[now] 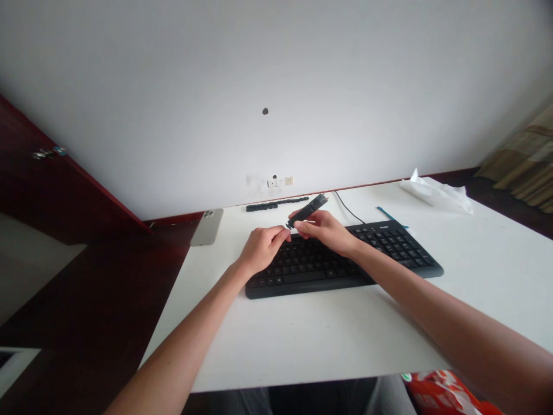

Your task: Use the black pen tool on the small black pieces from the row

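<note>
A black keyboard (305, 282) lies on the white table, slightly angled, with both hands above its far left part. My right hand (324, 230) is closed round a slim black hand tool (309, 210), tilted up to the right; its exact kind is unclear. The tool's lower end has small prongs and points at my left hand (264, 246). That hand is closed in a pinch beside the prongs, and whatever its fingertips hold is hidden. My fingers cover some of the upper left keys.
Rows of loose black keycaps (261, 207) lie near the wall. A phone (207, 226) rests at the left edge. Behind the keyboard are its cable (349, 210) and a thin blue stick (384, 212). Crumpled white plastic (438, 193) sits at the far right, a red-orange bag (444, 395) below.
</note>
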The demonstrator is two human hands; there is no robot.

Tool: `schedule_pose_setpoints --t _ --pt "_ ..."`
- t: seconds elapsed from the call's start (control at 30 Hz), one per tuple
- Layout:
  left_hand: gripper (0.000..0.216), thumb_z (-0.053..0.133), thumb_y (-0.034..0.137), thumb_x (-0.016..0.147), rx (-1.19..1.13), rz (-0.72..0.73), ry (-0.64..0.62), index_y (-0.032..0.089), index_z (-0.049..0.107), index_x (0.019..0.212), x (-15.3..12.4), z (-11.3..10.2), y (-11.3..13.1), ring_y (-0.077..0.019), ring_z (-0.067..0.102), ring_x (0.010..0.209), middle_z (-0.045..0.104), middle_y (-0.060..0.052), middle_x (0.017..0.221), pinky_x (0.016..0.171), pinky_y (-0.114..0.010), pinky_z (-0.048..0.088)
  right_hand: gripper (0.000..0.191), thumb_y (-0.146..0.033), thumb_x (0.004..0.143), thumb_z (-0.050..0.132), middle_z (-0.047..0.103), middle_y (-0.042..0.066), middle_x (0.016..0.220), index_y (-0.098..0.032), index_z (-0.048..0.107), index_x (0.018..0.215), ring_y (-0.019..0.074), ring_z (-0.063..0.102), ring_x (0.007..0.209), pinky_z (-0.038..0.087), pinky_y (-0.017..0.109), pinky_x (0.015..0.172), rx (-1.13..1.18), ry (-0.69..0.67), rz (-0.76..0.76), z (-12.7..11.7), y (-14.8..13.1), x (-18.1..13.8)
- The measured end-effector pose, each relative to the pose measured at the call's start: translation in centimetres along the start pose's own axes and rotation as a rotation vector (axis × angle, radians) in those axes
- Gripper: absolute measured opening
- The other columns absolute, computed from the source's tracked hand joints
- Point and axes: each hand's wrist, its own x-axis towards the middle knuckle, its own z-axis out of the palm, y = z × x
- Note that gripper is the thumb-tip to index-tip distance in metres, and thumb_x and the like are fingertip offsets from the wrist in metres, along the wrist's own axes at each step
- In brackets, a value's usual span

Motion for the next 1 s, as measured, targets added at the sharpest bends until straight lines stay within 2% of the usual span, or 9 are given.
schedule_pose_setpoints --t 0.07,0.1,0.17,0.23,0.3,0.4,0.53,0.73,1.0 --pt "0.041 0.042 0.044 0.104 0.014 0.012 0.011 0.020 0.074 0.093 0.0 0.1 0.0 -0.0140 0.056 0.064 0.067 0.000 0.072 0.067 -0.026 0.039 0.044 -0.051 0.083 0.078 0.071 0.006 0.094 -0.017 0.072 0.108 0.0178 0.063 0.081 0.052 0.031 0.071 -0.028 0.005 0.019 0.0 0.0 0.1" --pt "0.038 0.044 0.044 0.104 0.016 0.010 0.025 0.021 0.074 0.102 0.0 0.2 0.0 -0.0142 0.058 0.066 0.068 0.000 0.075 0.068 -0.026 0.040 0.043 -0.052 0.083 0.077 0.071 0.007 0.097 -0.017 0.072 0.107 0.0192 0.066 0.087 0.054 0.032 0.074 -0.018 0.034 0.024 -0.1 0.0 0.1" --pt "0.035 0.048 0.042 0.103 0.020 -0.010 0.056 0.023 0.069 0.123 0.0 0.3 -0.1 -0.0143 0.058 0.067 0.067 0.001 0.076 0.069 -0.026 0.040 0.040 -0.053 0.085 0.075 0.072 0.008 0.103 -0.018 0.070 0.104 0.0206 0.069 0.094 0.057 0.033 0.081 0.037 0.122 0.038 -0.6 -0.1 0.4" --pt "0.038 0.051 0.039 0.101 0.043 -0.032 0.071 0.022 0.065 0.132 0.0 0.3 -0.1 -0.0140 0.055 0.064 0.062 0.002 0.070 0.067 -0.026 0.040 0.037 -0.051 0.086 0.075 0.073 0.009 0.106 -0.018 0.068 0.101 0.0205 0.071 0.094 0.058 0.034 0.083 0.080 0.208 0.060 -1.4 -0.3 0.6" --pt "0.032 0.053 0.036 0.099 0.083 -0.034 0.047 0.022 0.070 0.122 0.0 0.3 0.0 -0.0133 0.051 0.060 0.056 0.004 0.063 0.065 -0.026 0.039 0.035 -0.049 0.086 0.076 0.074 0.011 0.103 -0.018 0.066 0.099 0.0203 0.072 0.089 0.059 0.035 0.082 0.056 0.250 0.085 -2.2 -0.5 0.8" --pt "0.028 0.052 0.034 0.098 0.133 -0.021 -0.019 0.024 0.075 0.111 -0.2 0.5 0.6 -0.0124 0.047 0.055 0.051 0.005 0.057 0.064 -0.027 0.037 0.033 -0.047 0.089 0.075 0.076 0.013 0.101 -0.017 0.065 0.098 0.0201 0.073 0.084 0.061 0.036 0.080 -0.020 0.223 0.132 -3.2 -0.5 0.9" --pt "0.031 0.055 0.032 0.096 0.182 -0.010 -0.078 0.026 0.076 0.117 -0.5 1.2 1.3 -0.0119 0.047 0.054 0.054 0.005 0.058 0.064 -0.027 0.036 0.030 -0.045 0.090 0.074 0.078 0.013 0.096 -0.017 0.065 0.095 0.0200 0.073 0.081 0.063 0.037 0.080 -0.024 0.137 0.195 -3.8 -0.2 0.7" --pt "0.029 0.056 0.032 0.094 0.187 -0.038 -0.120 0.024 0.077 0.113 -0.5 1.6 1.6 -0.0120 0.045 0.053 0.056 0.004 0.057 0.062 -0.027 0.036 0.033 -0.047 0.089 0.075 0.078 0.012 0.096 -0.017 0.066 0.101 0.0210 0.074 0.085 0.063 0.038 0.083 -0.044 0.046 0.204 -4.0 0.0 0.5" --pt "0.030 0.057 0.030 0.090 0.116 -0.060 -0.154 0.022 0.075 0.112 -0.5 1.4 1.8 -0.0112 0.041 0.050 0.050 0.006 0.053 0.059 -0.026 0.034 0.036 -0.048 0.087 0.076 0.076 0.009 0.087 -0.016 0.068 0.102 0.0209 0.074 0.084 0.063 0.035 0.077 -0.099 -0.044 0.187 -3.5 -0.1 0.3"
